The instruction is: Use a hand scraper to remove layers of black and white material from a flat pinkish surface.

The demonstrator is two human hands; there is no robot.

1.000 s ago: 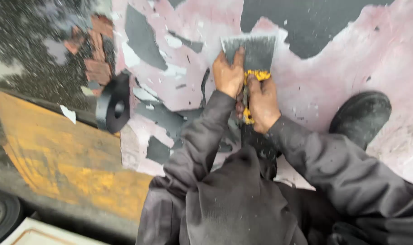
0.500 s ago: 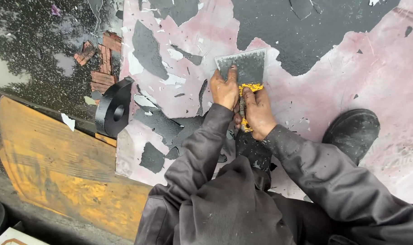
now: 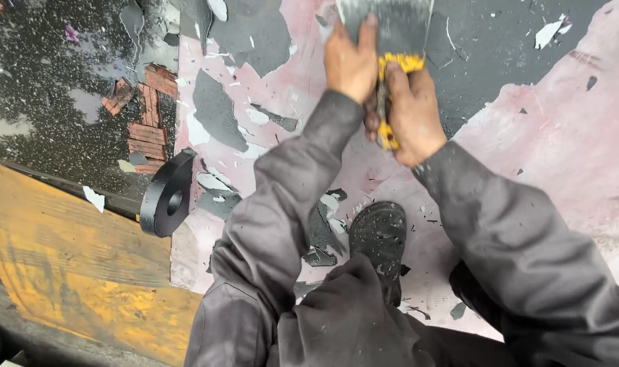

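— Underfoot, what have we got?

— Dark floor (image 3: 506, 47) with a flaking pink coat (image 3: 568, 170) over it, rough and patchy, pale chips scattered everywhere. Far left it's glossy black, speckled, with a patch of bare red brick (image 3: 146, 129) showing through.

— And lower left?

— Worn yellow board (image 3: 71, 258), grooved, scuffed to grey in places. Leaning at its edge, a thick black ring (image 3: 166, 200), round with a hole through the middle. No containers anywhere in shot.

— Moving in to the centre.

— Left hand (image 3: 350, 61) is up at the top, fingers clenched over the lower edge of a wide scraper (image 3: 391, 27), thumb pressed flat on the dull grey metal blade. Blade sits right at the top edge of view, on the line where pink meets dark.

— The other one?

— Right hand (image 3: 411, 115) just beside it, touching, wrapped tight around the scraper's yellow handle, which pokes out below the fist. Both sleeves are grey, dusty cloth.

— Below the hands?

— Black boot (image 3: 379, 234), toe speckled with paint flecks, planted on the pink between the arms.
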